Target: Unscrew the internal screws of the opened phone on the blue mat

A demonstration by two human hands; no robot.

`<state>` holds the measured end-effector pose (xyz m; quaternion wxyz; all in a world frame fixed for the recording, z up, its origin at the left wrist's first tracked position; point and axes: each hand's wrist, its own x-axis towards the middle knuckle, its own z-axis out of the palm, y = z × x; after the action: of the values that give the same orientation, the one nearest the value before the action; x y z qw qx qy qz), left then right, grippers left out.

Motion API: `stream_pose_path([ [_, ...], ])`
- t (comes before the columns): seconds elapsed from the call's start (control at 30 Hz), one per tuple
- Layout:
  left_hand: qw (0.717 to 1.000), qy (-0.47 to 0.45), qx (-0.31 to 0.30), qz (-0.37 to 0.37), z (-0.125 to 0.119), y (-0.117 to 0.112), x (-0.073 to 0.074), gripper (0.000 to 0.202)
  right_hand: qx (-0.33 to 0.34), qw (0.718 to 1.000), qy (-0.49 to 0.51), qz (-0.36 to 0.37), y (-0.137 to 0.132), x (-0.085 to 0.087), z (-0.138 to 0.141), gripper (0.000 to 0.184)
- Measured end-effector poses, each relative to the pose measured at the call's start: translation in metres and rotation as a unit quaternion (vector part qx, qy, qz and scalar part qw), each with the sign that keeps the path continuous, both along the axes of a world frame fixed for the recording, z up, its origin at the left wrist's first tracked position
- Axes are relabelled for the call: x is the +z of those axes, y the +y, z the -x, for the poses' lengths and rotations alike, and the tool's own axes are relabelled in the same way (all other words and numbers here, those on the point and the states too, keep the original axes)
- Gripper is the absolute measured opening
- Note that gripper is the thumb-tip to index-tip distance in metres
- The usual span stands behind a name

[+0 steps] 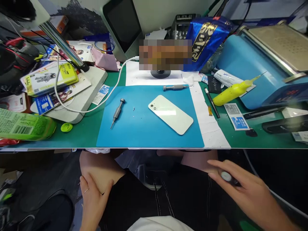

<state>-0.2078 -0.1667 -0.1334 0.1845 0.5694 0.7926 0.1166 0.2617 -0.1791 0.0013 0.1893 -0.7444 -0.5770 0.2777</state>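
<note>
My left hand (92, 195) lies on my left thigh below the table edge, fingers spread and holding nothing; one finger wears a thin ring. Over by my right thigh, my right hand (243, 186) grips a small dark cylinder with a pale grey round end (226, 176); its far part is hidden in the palm. A white phone (170, 115) rests back side up on the blue mat (144, 136), lens corner pointing to the upper left. To its left is a grey precision screwdriver (117, 113), with tiny bits, probably screws (133, 108), between them.
Another screwdriver (175, 87) lies at the mat's back edge. Right of the mat are a black pen (212, 103), a yellow needle-tipped bottle (231, 93) and a blue machine (250, 70). A white cable (106, 101) curves across the left, near a green bottle (26, 124) and stacked boxes.
</note>
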Motion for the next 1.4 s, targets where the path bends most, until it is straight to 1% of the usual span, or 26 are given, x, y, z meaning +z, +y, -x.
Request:
stream_pose_path([
  [0.03,1.000,-0.004,-0.012,-0.021,-0.001,0.008,0.005,0.085,0.068,0.994,-0.021,-0.082,0.016,0.017,0.005,0.037],
  [0.07,0.998,-0.011,-0.028,-0.056,-0.003,0.017,0.011,0.074,0.113,0.981,-0.059,-0.149,0.033,0.032,0.009,0.035],
  [0.1,0.994,-0.018,-0.047,-0.098,-0.006,0.026,0.017,0.064,0.143,0.966,-0.104,-0.189,0.052,0.044,0.014,0.039],
  [0.13,0.987,-0.025,-0.065,-0.144,-0.009,0.035,0.025,0.054,0.155,0.952,-0.158,-0.211,0.070,0.053,0.018,0.042],
  [0.17,0.972,-0.034,-0.094,-0.213,-0.012,0.043,0.033,0.045,0.153,0.937,-0.221,-0.222,0.089,0.059,0.023,0.049],
  [0.2,0.954,-0.044,-0.123,-0.269,-0.016,0.049,0.041,0.038,0.161,0.921,-0.282,-0.216,0.106,0.063,0.029,0.057],
  [0.23,0.938,-0.056,-0.147,-0.310,-0.020,0.055,0.047,0.033,0.164,0.908,-0.337,-0.187,0.121,0.065,0.034,0.066],
  [0.27,0.925,-0.065,-0.167,-0.336,-0.023,0.059,0.053,0.031,0.167,0.896,-0.385,-0.149,0.133,0.065,0.040,0.076],
  [0.33,0.910,-0.083,-0.196,-0.357,-0.030,0.063,0.060,0.029,0.182,0.879,-0.434,-0.077,0.151,0.065,0.051,0.083],
  [0.4,0.899,-0.102,-0.223,-0.363,-0.035,0.063,0.062,0.028,0.197,0.872,-0.446,-0.036,0.160,0.066,0.061,0.077],
  [0.5,0.886,-0.132,-0.257,-0.362,-0.042,0.064,0.059,0.029,0.208,0.868,-0.451,0.003,0.165,0.072,0.072,0.066],
  [0.57,0.878,-0.149,-0.274,-0.363,-0.046,0.065,0.058,0.030,0.212,0.867,-0.449,0.029,0.167,0.077,0.078,0.065],
  [0.63,0.867,-0.164,-0.286,-0.373,-0.051,0.069,0.061,0.032,0.215,0.869,-0.442,0.052,0.168,0.080,0.083,0.066],
  [0.67,0.861,-0.171,-0.292,-0.381,-0.054,0.071,0.066,0.032,0.216,0.871,-0.437,0.062,0.169,0.081,0.086,0.065],
  [0.73,0.843,-0.178,-0.307,-0.403,-0.060,0.079,0.080,0.034,0.213,0.876,-0.426,0.080,0.173,0.084,0.090,0.058],
  [0.8,0.822,-0.170,-0.328,-0.433,-0.067,0.091,0.100,0.034,0.209,0.882,-0.411,0.094,0.178,0.088,0.090,0.049],
  [0.87,0.810,-0.136,-0.346,-0.453,-0.074,0.107,0.121,0.035,0.207,0.892,-0.390,0.097,0.184,0.094,0.085,0.043],
  [0.93,0.816,-0.138,-0.346,-0.442,-0.078,0.125,0.137,0.034,0.199,0.905,-0.365,0.085,0.191,0.102,0.073,0.042],
  [0.97,0.824,-0.133,-0.350,-0.424,-0.079,0.134,0.143,0.033,0.188,0.914,-0.353,0.071,0.194,0.105,0.066,0.040],
  [1.03,0.837,-0.128,-0.348,-0.403,-0.080,0.150,0.149,0.026,0.159,0.933,-0.321,0.037,0.198,0.110,0.052,0.034],
  [1.07,0.849,-0.122,-0.338,-0.388,-0.080,0.157,0.151,0.022,0.147,0.944,-0.296,0.023,0.199,0.110,0.046,0.032],
  [1.13,0.878,-0.100,-0.304,-0.355,-0.078,0.170,0.152,0.019,0.126,0.964,-0.234,0.004,0.200,0.108,0.040,0.035],
  [1.23,0.916,-0.057,-0.261,-0.298,-0.078,0.186,0.155,0.021,0.096,0.985,-0.140,-0.006,0.201,0.098,0.046,0.043],
  [1.33,0.937,-0.029,-0.243,-0.248,-0.080,0.198,0.158,0.019,0.073,0.995,-0.068,-0.003,0.209,0.085,0.062,0.043],
  [1.4,0.944,-0.021,-0.241,-0.225,-0.083,0.203,0.159,0.017,0.067,0.997,-0.035,0.004,0.217,0.077,0.072,0.041],
])
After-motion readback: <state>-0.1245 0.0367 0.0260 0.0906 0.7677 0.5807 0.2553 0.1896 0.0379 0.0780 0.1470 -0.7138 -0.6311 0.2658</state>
